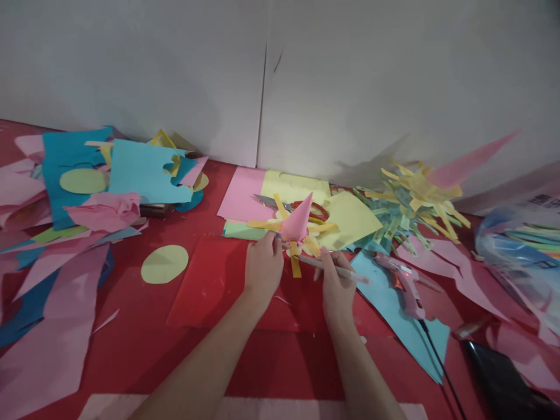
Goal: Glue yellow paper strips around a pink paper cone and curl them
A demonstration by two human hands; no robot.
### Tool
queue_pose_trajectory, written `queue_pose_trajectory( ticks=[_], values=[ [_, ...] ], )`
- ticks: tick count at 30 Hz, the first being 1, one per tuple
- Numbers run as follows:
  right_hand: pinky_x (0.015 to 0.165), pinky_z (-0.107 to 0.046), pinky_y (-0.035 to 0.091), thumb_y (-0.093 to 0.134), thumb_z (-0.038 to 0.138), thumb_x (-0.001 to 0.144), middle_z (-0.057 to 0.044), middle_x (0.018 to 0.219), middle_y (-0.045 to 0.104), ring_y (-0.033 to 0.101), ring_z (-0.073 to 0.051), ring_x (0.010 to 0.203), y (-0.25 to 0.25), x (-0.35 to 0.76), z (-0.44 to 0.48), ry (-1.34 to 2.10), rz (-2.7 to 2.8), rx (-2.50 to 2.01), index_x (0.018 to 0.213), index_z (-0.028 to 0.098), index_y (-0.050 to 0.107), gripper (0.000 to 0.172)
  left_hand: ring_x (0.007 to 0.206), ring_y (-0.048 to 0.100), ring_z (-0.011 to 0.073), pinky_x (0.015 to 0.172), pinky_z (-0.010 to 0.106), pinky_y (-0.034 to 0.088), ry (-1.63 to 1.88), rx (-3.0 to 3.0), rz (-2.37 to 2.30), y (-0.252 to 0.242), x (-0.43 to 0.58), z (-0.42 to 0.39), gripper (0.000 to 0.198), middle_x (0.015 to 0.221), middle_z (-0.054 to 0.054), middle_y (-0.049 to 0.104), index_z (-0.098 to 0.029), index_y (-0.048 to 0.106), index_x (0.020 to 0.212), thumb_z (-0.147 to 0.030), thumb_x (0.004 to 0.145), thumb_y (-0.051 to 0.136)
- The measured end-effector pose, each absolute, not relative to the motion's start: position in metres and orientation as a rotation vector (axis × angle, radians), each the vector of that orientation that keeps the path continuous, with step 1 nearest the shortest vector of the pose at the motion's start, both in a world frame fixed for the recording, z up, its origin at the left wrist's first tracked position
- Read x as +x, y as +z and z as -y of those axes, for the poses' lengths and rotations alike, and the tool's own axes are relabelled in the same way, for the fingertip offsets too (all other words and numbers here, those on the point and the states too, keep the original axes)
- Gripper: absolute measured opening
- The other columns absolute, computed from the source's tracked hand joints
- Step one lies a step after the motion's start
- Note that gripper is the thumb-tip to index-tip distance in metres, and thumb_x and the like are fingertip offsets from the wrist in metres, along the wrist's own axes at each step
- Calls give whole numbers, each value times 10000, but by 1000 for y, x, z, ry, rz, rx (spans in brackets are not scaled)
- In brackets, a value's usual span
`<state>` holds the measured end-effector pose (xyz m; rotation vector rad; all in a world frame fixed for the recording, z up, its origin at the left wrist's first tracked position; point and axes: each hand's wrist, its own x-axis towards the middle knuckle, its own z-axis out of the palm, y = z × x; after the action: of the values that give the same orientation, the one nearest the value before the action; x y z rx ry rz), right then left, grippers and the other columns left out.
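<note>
A small pink paper cone (297, 220) stands point up, with yellow paper strips (296, 266) spreading out around its base. My left hand (265, 259) pinches the left side of the base with fingers closed. In my right hand (336, 280) is a thin pale stick (324, 264), its tip reaching the front of the cone's base. Red-handled scissors (315, 211) lie just behind the cone, partly hidden by it. Under the hands is a glossy red sheet (214, 286).
A pink glue gun (406, 283) with a black cord rests on blue paper (385, 303) at right. Behind it stands a larger cone (468, 160) with fringed strips. Paper scraps (65, 280) cover the left. A black object (499, 373) lies front right. A pale wall (175, 70) rises behind.
</note>
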<state>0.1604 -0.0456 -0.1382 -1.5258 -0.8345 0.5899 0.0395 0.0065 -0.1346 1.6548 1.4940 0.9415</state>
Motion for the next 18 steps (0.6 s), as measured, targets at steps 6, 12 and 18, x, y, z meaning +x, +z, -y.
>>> queue_pose_trajectory(
  ticks=[6, 12, 18],
  values=[
    [501, -241, 294, 542, 457, 816, 61, 426, 446, 372, -94, 448, -139, 161, 46, 602, 859, -1536, 556, 197, 447, 379, 842, 664, 168, 756, 285, 456, 955, 1640, -1494, -134, 40, -6, 185, 825, 2, 724, -227, 520, 785, -203, 888, 369],
    [494, -246, 300, 533, 457, 816, 57, 408, 457, 380, -100, 428, -141, 162, 45, 588, 882, -1554, 553, 203, 442, 376, 838, 667, 167, 781, 298, 459, 940, 1633, -1484, -135, 40, -6, 192, 820, 7, 721, -223, 530, 800, -210, 893, 363],
    [496, -240, 305, 548, 403, 815, 69, 417, 455, 388, -97, 426, -139, 161, 46, 588, 864, -1529, 570, 203, 448, 332, 832, 668, 164, 771, 297, 459, 952, 1637, -1486, -133, 40, -6, 189, 823, 7, 722, -218, 522, 782, -196, 888, 367]
  ],
)
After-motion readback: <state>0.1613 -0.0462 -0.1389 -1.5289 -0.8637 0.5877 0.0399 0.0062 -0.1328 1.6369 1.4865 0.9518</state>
